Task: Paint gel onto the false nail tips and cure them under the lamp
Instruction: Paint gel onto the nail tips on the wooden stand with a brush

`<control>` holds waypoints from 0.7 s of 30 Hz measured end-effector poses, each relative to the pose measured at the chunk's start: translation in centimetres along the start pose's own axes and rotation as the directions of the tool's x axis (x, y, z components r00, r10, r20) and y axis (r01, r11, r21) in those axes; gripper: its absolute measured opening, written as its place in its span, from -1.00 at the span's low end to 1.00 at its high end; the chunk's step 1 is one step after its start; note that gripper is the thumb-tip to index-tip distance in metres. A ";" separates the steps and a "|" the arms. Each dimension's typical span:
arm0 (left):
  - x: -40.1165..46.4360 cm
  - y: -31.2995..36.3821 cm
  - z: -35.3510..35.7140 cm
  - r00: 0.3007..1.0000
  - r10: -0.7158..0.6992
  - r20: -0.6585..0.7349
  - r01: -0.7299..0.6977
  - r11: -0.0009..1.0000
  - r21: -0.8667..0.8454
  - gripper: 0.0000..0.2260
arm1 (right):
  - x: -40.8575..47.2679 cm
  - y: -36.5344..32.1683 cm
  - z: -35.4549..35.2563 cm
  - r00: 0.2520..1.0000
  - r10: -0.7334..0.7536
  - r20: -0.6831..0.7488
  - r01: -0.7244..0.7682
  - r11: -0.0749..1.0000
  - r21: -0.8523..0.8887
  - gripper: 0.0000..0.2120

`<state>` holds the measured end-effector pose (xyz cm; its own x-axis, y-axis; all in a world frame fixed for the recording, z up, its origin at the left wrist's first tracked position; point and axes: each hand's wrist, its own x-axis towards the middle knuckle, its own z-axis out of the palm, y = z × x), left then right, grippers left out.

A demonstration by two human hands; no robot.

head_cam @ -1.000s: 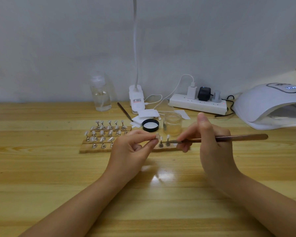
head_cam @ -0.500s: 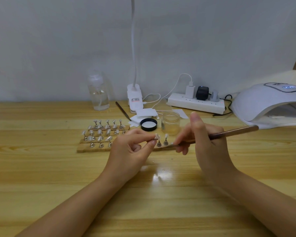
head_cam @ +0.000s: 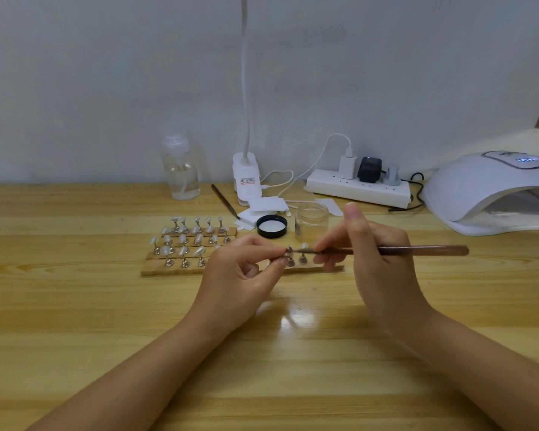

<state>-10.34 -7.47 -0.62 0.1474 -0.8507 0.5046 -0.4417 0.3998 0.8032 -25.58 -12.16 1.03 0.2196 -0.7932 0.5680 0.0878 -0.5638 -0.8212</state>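
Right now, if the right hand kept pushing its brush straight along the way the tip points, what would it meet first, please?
The right hand aims the brush leftward at the small nail stand pinched in the left hand. The tip looks at or near it; depth is unclear.

The tabletop point(head_cam: 75, 306) is light yellow wood with darker grain lines running along it. The brush point(head_cam: 417, 251) has a dark brown handle. The nail tips point(head_cam: 196, 230) are pale white on silver metal stands. The jar lid point(head_cam: 271, 226) is black outside and white inside. The jar point(head_cam: 312, 220) is clear glass. The curing lamp point(head_cam: 486, 188) and power strip point(head_cam: 358, 189) are white. The wall point(head_cam: 106, 73) is plain grey-white.
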 end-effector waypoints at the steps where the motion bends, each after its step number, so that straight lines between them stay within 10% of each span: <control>1: 0.0 0.0 0.0 1.000 0.000 0.001 0.000 1.000 0.001 -0.76 | 0.0 0.0 0.0 1.000 -0.001 -0.012 0.001 1.000 0.005 -0.53; 21: 0.2 -0.5 0.1 0.999 -0.005 -0.037 0.005 1.000 -0.022 -0.81 | -0.1 -0.2 0.1 0.999 -0.017 -0.049 0.019 0.999 0.035 -0.59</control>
<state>-10.17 -7.83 -0.92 0.1822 -0.8397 0.5116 -0.4215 0.4033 0.8122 -25.55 -11.94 1.18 0.1700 -0.7938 0.5840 0.1258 -0.5703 -0.8118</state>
